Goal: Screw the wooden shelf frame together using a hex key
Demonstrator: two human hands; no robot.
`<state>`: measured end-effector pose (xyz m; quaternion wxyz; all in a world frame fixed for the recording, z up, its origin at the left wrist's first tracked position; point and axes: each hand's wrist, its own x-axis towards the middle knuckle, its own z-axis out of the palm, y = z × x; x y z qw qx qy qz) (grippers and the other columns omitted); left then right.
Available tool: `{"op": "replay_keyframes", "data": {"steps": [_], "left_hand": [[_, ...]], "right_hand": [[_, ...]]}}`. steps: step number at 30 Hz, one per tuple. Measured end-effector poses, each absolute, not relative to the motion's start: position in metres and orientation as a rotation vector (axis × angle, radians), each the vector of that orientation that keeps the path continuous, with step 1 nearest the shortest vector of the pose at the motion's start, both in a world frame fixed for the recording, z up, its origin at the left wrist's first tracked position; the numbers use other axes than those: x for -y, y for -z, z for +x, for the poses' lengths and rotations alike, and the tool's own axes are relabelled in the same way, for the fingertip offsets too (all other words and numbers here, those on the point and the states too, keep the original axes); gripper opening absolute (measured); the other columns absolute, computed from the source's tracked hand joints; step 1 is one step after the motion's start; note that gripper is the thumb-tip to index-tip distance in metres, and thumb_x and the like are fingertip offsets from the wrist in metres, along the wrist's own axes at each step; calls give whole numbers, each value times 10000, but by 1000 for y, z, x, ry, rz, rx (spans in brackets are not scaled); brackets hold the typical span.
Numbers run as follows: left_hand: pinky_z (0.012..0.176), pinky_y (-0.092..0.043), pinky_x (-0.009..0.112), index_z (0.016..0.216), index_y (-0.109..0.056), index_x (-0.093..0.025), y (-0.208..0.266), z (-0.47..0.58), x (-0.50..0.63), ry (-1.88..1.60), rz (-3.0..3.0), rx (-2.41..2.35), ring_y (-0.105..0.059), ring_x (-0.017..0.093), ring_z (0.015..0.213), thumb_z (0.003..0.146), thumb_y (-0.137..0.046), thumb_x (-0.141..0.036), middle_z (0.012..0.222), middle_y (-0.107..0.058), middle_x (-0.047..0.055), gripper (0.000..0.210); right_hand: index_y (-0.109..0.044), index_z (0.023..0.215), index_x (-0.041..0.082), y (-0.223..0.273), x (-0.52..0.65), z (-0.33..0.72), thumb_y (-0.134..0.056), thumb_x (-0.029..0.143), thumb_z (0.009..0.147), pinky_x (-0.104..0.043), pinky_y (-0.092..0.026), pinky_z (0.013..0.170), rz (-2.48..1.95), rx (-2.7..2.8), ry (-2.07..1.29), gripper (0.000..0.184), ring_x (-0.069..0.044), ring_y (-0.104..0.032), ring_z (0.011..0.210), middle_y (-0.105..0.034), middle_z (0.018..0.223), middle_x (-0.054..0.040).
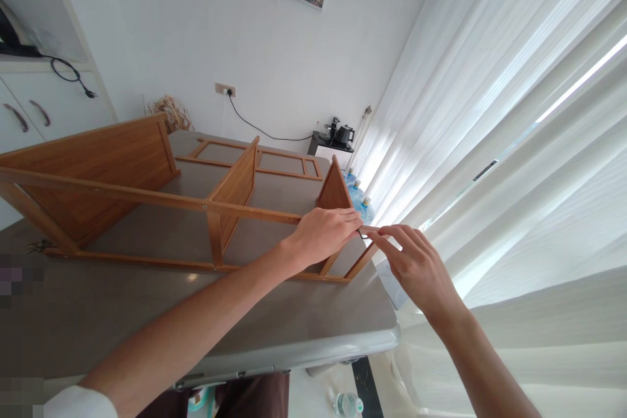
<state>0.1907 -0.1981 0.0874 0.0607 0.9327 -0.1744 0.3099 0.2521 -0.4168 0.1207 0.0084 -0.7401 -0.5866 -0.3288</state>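
Observation:
A brown wooden shelf unit (230, 208) lies on its side on the grey table, with its shelf boards standing upright between the rails. My left hand (326, 235) is closed over the upper rail, close to the end board (334, 188). Just beyond it, my right hand (411, 261) pinches at the same end of the rail. Between the two hands shows a thin dark bent tool, apparently a hex key (363, 234); my right fingertips meet it and partly hide it.
The table (304, 317) has a rounded front corner at the right. White curtains (539, 209) hang close on that side. Water jugs (365, 209) and a black kettle (345, 135) stand behind. Some dark metal pieces (39, 246) lie at the left; a bottle (347, 403) is on the floor.

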Motion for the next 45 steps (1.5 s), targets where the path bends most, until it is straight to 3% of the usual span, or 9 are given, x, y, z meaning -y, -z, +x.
{"op": "replay_keyframes", "data": {"steps": [17,31,38,45], "left_hand": [[753,-586,224,1127,-659,-205,-91,188,199,-933,2815,528,-657,142,1201,1046,-440,-253,1264,-713,14,238],[827,-596,259,1201,-650,-212,-90,190,198,-940,2838,524,-664,145,1193,1047,-435,-268,1332,-683,2,270],[767,-587,235,1172,-661,-217,-91,189,199,-951,2838,513,-673,142,1176,1050,-433,-283,1325,-688,-5,267],[778,-594,241,1180,-673,-217,-91,189,199,-955,2825,504,-664,144,1199,1043,-456,-271,1344,-679,-14,263]], "right_hand": [[-613,1253,145,-120,415,249,-472,-77,901,-356,-493,833,-2254,1872,1127,440,-221,-598,994,-662,1063,-103],[-632,1170,152,-127,413,248,-452,-52,924,-354,-503,809,-2291,1878,1100,367,-219,-601,975,-654,1035,-95],[-651,1120,146,-140,408,251,-396,-83,894,-362,-522,788,-2279,2038,1158,411,-233,-620,971,-673,1000,-98],[-583,1304,219,-112,417,256,-482,0,946,-327,-554,775,-2255,1769,872,432,-196,-639,980,-679,1159,-76]]}}
